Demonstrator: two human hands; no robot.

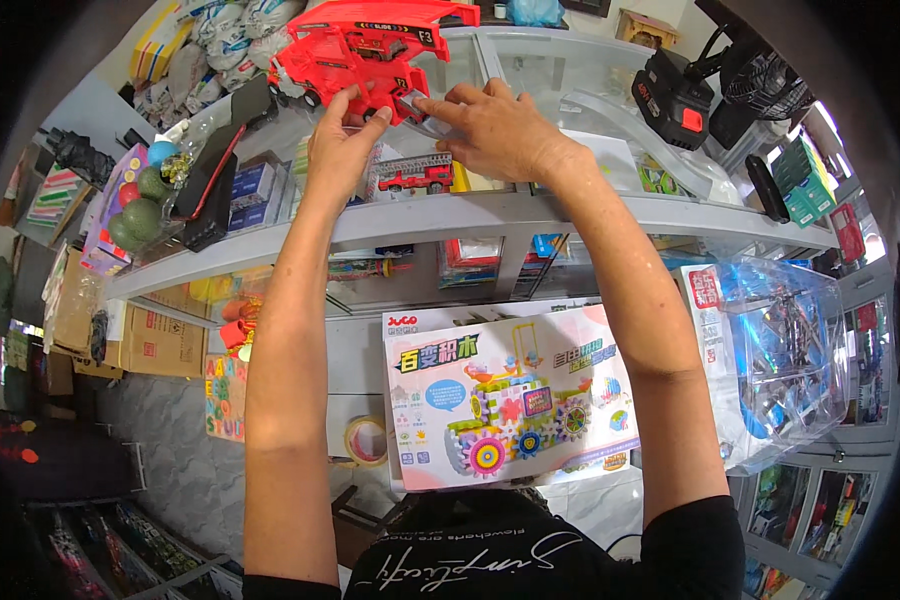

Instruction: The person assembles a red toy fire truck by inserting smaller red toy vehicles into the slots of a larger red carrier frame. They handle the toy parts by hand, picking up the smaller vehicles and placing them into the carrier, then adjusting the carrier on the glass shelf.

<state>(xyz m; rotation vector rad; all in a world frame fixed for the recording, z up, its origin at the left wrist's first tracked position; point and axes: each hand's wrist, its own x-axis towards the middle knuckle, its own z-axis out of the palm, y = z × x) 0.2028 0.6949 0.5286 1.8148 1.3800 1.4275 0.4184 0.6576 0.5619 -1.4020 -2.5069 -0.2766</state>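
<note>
A bright red plastic toy truck [355, 75] with raised ramp-like decks stands on the glass top of the display counter, at the far side. My left hand [345, 145] grips its near lower edge between thumb and fingers. On the right, my right hand [505, 130] reaches to the truck's lower end. Its index finger and thumb are at a small grey piece [410, 106], partly covered by the fingertips, so its kind is unclear. Just below the hands, a picture of a red fire truck [417, 176] shows on a package.
The grey-framed counter [570, 208] spans the view. A cordless tool battery [675, 95] and a fan [765, 85] stand at right; a dark phone-like device [215, 185] and coloured balls [140, 210] at left. Nearer are a building-block box [520, 400], a clear-plastic toy package [785, 350] and a tape roll [367, 440].
</note>
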